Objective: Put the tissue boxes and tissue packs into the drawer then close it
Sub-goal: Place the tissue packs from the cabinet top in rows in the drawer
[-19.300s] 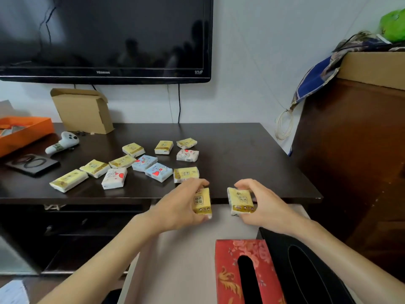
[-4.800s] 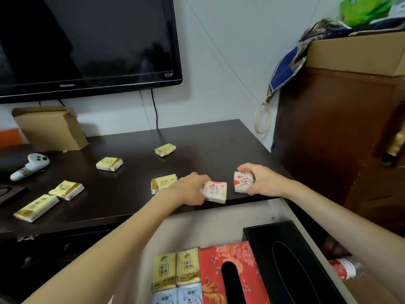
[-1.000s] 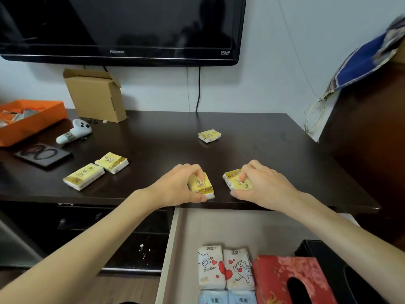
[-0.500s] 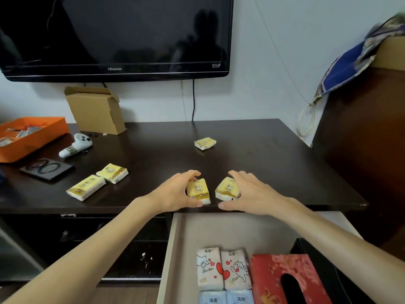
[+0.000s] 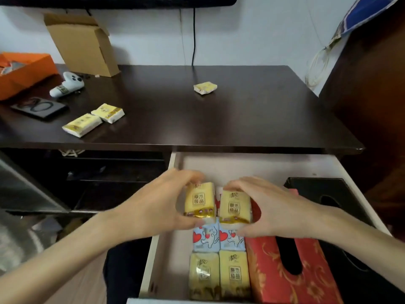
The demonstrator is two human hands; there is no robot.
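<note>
My left hand (image 5: 153, 212) grips one yellow tissue pack (image 5: 199, 201) and my right hand (image 5: 276, 212) grips a second yellow pack (image 5: 235, 207), side by side above the open drawer (image 5: 252, 165). Both are glossy, with gold bands and dark characters. Beneath them lie two blue heart-printed packs (image 5: 218, 238), two more yellow ones (image 5: 219, 277), a red floral tissue box (image 5: 291, 279) and a black box (image 5: 341, 207). Three yellow packs (image 5: 93, 119) remain on the dark tabletop (image 5: 219, 119).

A home living room, at a TV stand

A dark wooden stand (image 5: 219, 110) sits against a white wall under the bottom edge of a television (image 5: 118, 1), its cable (image 5: 193, 36) hanging down; a white game controller (image 5: 66, 84), an open cardboard box (image 5: 83, 40) and an orange box (image 5: 26, 71) clutter the top.
</note>
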